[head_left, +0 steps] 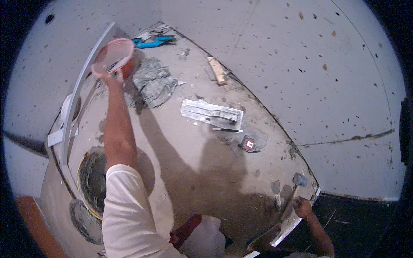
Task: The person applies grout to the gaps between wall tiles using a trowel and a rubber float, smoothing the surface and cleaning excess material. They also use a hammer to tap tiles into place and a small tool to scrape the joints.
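At the end of my outstretched left arm, my left hand [112, 77] grips the near rim of an orange plastic bucket [125, 69], which is tilted with its mouth toward me. A crumpled grey plastic sheet [155, 84] lies just right of the bucket. Far to the lower right, my right hand [303, 207] is closed by the floor's edge, beside the wooden handle of a grey-headed mallet [300, 179]. Whatever its curled fingers hold is hidden. A scraper [276, 193] lies left of the mallet.
A metal plastering trowel [211, 112] and tape measure [248, 144] lie mid-floor. A wood block [217, 71] sits by the right wall; a blue tool [155, 42] lies in the far corner. A long straightedge [79, 92] leans left, near a mortar-crusted tub [92, 182].
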Demonstrator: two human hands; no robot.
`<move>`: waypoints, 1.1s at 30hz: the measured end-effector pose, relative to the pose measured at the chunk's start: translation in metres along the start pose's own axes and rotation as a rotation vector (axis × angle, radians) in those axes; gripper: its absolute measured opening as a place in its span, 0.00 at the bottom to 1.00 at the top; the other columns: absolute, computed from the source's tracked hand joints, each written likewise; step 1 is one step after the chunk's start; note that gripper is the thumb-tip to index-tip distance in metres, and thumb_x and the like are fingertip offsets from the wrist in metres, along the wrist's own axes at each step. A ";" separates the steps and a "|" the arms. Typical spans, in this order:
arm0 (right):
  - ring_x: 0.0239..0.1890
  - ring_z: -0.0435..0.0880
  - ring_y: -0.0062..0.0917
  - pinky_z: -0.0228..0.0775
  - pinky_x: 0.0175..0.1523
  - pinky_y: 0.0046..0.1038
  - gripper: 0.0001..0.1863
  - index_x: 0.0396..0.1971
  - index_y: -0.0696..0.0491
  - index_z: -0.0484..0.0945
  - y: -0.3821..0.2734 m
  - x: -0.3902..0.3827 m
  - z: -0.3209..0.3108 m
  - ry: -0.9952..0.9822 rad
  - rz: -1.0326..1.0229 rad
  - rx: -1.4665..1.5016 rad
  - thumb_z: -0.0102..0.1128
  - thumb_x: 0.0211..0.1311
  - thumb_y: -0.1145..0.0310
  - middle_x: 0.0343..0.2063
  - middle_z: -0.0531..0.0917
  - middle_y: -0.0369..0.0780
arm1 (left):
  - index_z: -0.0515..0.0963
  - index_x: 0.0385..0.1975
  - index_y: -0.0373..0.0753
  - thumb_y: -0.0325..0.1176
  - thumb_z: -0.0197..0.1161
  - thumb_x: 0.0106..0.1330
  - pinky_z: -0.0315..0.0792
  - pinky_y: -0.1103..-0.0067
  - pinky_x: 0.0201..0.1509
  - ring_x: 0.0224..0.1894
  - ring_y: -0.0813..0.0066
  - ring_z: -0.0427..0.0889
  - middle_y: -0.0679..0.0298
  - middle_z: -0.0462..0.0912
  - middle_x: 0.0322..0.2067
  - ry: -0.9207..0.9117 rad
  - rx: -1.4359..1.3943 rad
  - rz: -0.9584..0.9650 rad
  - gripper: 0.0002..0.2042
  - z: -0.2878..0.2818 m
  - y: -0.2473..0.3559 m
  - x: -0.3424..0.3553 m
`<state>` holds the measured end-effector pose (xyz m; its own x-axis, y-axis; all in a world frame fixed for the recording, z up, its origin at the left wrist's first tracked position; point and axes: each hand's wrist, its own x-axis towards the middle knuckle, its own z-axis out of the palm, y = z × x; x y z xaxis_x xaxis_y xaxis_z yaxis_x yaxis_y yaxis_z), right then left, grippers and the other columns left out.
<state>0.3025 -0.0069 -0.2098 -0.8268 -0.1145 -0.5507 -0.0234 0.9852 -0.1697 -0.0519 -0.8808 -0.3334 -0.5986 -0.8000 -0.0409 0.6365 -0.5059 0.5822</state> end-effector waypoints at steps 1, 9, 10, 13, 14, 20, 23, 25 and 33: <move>0.39 0.83 0.48 0.76 0.46 0.41 0.12 0.39 0.56 0.80 0.009 0.004 0.007 0.036 -0.025 0.006 0.59 0.57 0.66 0.37 0.83 0.50 | 0.64 0.59 0.50 0.37 0.65 0.55 0.74 0.72 0.39 0.54 0.63 0.69 0.63 0.69 0.54 -0.076 -0.065 -0.019 0.30 -0.003 0.006 0.012; 0.39 0.82 0.48 0.75 0.45 0.41 0.17 0.36 0.55 0.80 0.000 0.021 0.005 0.075 -0.183 -0.037 0.57 0.63 0.55 0.34 0.83 0.50 | 0.60 0.61 0.47 0.33 0.66 0.56 0.73 0.65 0.51 0.57 0.63 0.69 0.60 0.67 0.56 0.173 -0.328 -0.134 0.32 0.009 -0.004 -0.019; 0.38 0.82 0.49 0.75 0.45 0.42 0.15 0.35 0.56 0.81 -0.002 0.022 0.004 0.081 -0.170 0.008 0.58 0.61 0.59 0.33 0.83 0.51 | 0.59 0.62 0.47 0.34 0.66 0.56 0.72 0.66 0.51 0.57 0.64 0.68 0.60 0.66 0.57 0.243 -0.317 -0.132 0.33 0.012 -0.001 -0.034; 0.36 0.81 0.51 0.74 0.43 0.44 0.12 0.34 0.58 0.81 -0.007 0.028 0.003 0.116 -0.204 0.061 0.61 0.57 0.65 0.31 0.82 0.53 | 0.59 0.62 0.48 0.35 0.66 0.57 0.69 0.69 0.50 0.58 0.65 0.67 0.62 0.64 0.58 0.282 -0.325 -0.111 0.32 0.012 0.018 -0.084; 0.35 0.80 0.51 0.73 0.43 0.44 0.13 0.34 0.59 0.81 -0.003 0.032 0.008 0.140 -0.253 0.021 0.61 0.58 0.64 0.30 0.81 0.53 | 0.60 0.62 0.49 0.36 0.66 0.57 0.68 0.71 0.49 0.58 0.66 0.66 0.63 0.64 0.58 0.182 -0.350 -0.105 0.32 0.012 0.023 -0.104; 0.36 0.80 0.49 0.72 0.44 0.45 0.13 0.36 0.57 0.81 0.007 0.036 0.015 0.179 -0.314 -0.186 0.60 0.58 0.62 0.31 0.82 0.51 | 0.67 0.53 0.46 0.37 0.65 0.56 0.72 0.74 0.43 0.49 0.71 0.74 0.66 0.73 0.50 0.336 -0.351 -0.171 0.24 0.023 0.028 -0.245; 0.39 0.81 0.47 0.72 0.46 0.43 0.12 0.37 0.55 0.82 -0.010 0.037 0.009 0.174 -0.363 -0.026 0.61 0.58 0.63 0.34 0.83 0.49 | 0.68 0.51 0.46 0.35 0.63 0.56 0.74 0.75 0.43 0.47 0.71 0.75 0.65 0.73 0.48 0.385 -0.324 -0.192 0.22 0.014 0.031 -0.296; 0.41 0.81 0.45 0.72 0.48 0.41 0.12 0.37 0.54 0.82 -0.023 0.033 0.005 0.170 -0.385 0.003 0.61 0.58 0.64 0.36 0.83 0.48 | 0.69 0.50 0.45 0.33 0.62 0.55 0.74 0.75 0.44 0.46 0.71 0.75 0.65 0.74 0.47 0.387 -0.335 -0.207 0.21 0.009 0.038 -0.323; 0.42 0.80 0.45 0.71 0.50 0.41 0.12 0.39 0.52 0.82 -0.024 0.033 0.009 0.127 -0.495 -0.061 0.61 0.57 0.64 0.37 0.83 0.48 | 0.70 0.44 0.41 0.28 0.56 0.56 0.78 0.68 0.46 0.46 0.64 0.76 0.61 0.75 0.43 0.355 -0.246 -0.265 0.14 -0.019 0.050 -0.402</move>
<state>0.2810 -0.0355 -0.2308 -0.7702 -0.5563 -0.3121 -0.4587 0.8230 -0.3351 0.2299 -0.5913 -0.3031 -0.5798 -0.6723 -0.4602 0.6066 -0.7334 0.3071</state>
